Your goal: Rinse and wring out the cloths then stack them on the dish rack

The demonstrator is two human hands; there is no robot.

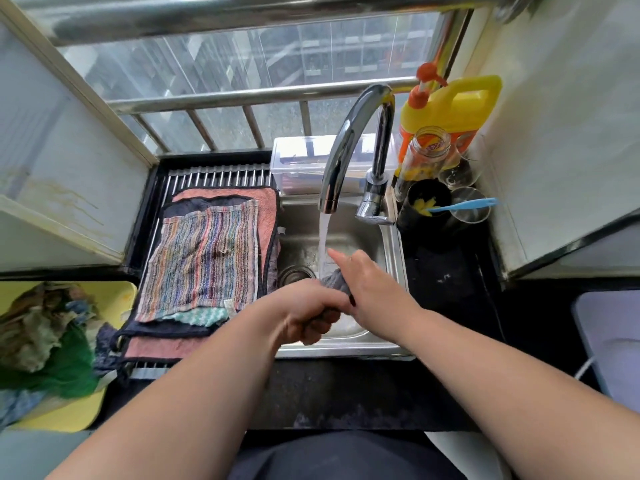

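both hands [341, 299] grip grey cloth [335, 283] under running tap [349, 147] | striped cloth [204, 258] tops rack stack

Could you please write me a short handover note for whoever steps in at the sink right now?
Left hand and right hand both grip a grey cloth over the sink, under running water from the tap.
Done: a stack of cloths lies on the dish rack, striped cloth on top.
Left: wring this cloth and stack it; a pile of cloths on the yellow tray probably awaits rinsing. Shut the tap afterwards.
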